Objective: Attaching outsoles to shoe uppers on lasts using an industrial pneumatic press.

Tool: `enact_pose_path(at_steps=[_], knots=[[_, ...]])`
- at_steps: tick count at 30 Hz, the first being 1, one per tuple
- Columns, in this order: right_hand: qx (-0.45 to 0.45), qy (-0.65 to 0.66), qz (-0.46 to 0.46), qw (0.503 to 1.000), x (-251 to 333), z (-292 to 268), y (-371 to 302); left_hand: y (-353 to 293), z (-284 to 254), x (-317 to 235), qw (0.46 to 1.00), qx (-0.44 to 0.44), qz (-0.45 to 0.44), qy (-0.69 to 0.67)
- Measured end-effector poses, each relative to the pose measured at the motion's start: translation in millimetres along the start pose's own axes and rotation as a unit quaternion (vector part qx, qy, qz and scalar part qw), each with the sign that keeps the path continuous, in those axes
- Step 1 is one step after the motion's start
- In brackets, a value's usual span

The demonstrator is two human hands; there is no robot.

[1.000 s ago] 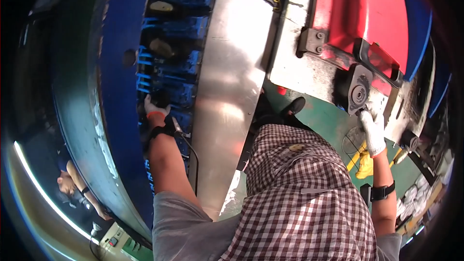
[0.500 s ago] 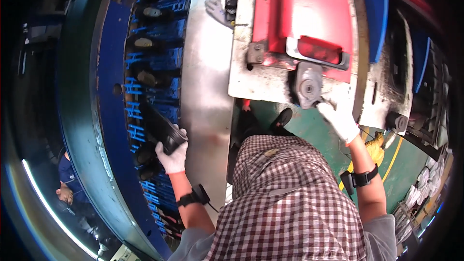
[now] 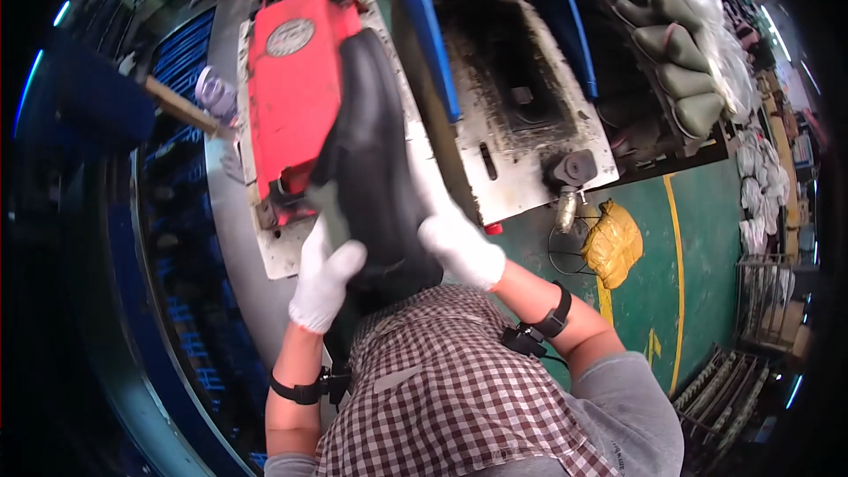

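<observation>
A long black rubber boot [image 3: 380, 159], slightly smeared by motion, is held up in front of my checked apron, between my two hands. My left hand [image 3: 323, 276], in a white glove, grips its left side near the lower end; the thumb shows and the other fingers are partly hidden. On the right side, my gloved right hand [image 3: 459, 246] presses against the boot, its fingertips lost behind the black surface. Just beyond the boot stands a red machine [image 3: 296, 93] on a worn white plate [image 3: 281, 256]; the boot covers part of both.
Left of the plate run a metal ledge [image 3: 237, 234] and a dark rack with blue bars [image 3: 181, 305]. A second worn plate [image 3: 495, 199] with a dark knob [image 3: 574, 168] lies to the right, past a blue panel [image 3: 428, 35]. Green boots [image 3: 693, 115] and a yellow bag [image 3: 614, 243] are farther right.
My view has swung right. My left hand has brought the boot from the rack across to the red machine. The right hand has left the grey knob and now holds the boot too.
</observation>
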State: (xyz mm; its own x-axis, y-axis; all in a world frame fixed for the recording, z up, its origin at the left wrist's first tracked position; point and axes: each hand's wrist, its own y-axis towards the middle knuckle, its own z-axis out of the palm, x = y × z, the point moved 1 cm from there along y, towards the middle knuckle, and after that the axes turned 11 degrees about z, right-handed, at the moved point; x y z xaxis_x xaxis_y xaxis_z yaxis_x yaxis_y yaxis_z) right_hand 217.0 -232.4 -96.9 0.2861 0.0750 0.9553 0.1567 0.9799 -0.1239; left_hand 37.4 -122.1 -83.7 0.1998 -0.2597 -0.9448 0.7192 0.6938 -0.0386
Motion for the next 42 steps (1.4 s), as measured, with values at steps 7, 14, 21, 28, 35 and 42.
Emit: enact_pose_path(at_steps=[7,14,21,28,35,42], knots=[[-0.188,0.179,0.009,0.966,26.9,-131.4,-13.3,87.7,85.3,1.3,0.882,0.207,0.172,0.388],[-0.44,-0.387,0.037,0.809,41.2,-286.1,41.3,204.8,168.8,-122.0,0.875,0.11,0.414,0.227],[-0.415,-0.611,0.18,0.65,21.7,-314.8,94.2,288.5,238.0,-189.4,0.78,0.175,0.466,0.38],[-0.396,-0.615,0.204,0.651,24.2,-308.8,84.9,315.5,313.3,-200.8,0.478,0.196,0.533,0.67],[-0.39,-0.601,0.226,0.661,30.1,-304.1,80.0,330.6,311.6,-185.2,0.63,0.262,0.48,0.551],[-0.36,-0.542,0.129,0.748,16.5,-335.6,75.8,338.3,306.0,-169.5,0.637,0.22,0.514,0.531]])
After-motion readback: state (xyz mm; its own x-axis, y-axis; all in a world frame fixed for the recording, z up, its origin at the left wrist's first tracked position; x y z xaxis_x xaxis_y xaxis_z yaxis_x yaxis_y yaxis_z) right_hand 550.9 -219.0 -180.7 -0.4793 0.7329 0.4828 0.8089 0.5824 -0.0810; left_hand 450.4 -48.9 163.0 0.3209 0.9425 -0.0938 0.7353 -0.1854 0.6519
